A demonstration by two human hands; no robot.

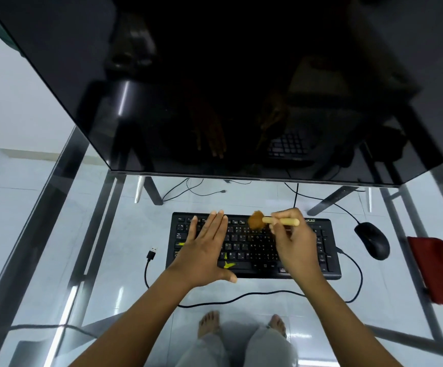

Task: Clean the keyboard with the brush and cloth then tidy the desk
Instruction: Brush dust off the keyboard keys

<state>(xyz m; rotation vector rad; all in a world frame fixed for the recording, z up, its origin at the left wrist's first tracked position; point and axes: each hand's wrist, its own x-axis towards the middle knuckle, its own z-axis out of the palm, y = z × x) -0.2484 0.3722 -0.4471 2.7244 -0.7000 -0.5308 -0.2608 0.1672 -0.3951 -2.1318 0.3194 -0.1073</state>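
A black keyboard [252, 250] lies on the glass desk [109, 260] below the monitor. My left hand [204, 250] rests flat on the keyboard's left half, fingers straight. My right hand [291, 239] pinches the wooden handle of a small brush [270, 221]. The brush's brown bristles touch the upper middle rows of keys. A red cloth [437, 268] lies at the desk's right edge, away from both hands.
A large dark monitor [228, 88] fills the top of the view. A black mouse [372, 243] sits right of the keyboard. Its cable [241, 296] loops along the front to a loose USB plug [151, 254] at the left. My feet show through the glass.
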